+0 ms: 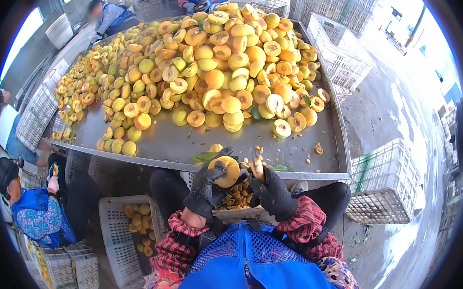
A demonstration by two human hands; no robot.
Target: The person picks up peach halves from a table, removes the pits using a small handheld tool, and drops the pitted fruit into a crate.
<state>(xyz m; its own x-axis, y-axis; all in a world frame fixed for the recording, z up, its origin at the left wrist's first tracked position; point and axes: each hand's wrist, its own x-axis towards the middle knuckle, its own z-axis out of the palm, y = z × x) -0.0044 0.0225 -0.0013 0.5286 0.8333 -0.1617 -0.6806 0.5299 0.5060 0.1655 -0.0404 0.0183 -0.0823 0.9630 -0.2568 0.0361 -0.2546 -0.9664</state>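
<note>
My left hand (205,188), in a dark glove, is closed around a yellow peach half (227,172) just in front of the table's near edge. To its right, my right hand (276,196), also gloved, grips a short tan tool (257,166) that points up; its exact kind does not show. The tool stands slightly apart from the peach half. Below and between my hands sits a container of small peach pieces (238,195), partly hidden by them. Beyond, a large heap of halved and whole yellow peaches (214,79) covers much of the metal table (165,144).
A white crate (115,240) with peaches stands at my left. Another crate (383,182) is at my right, and stacked crates (338,54) stand farther back. One person (42,212) sits at the left; others work at the far side. Leaves and small scraps lie along the table's raised rim.
</note>
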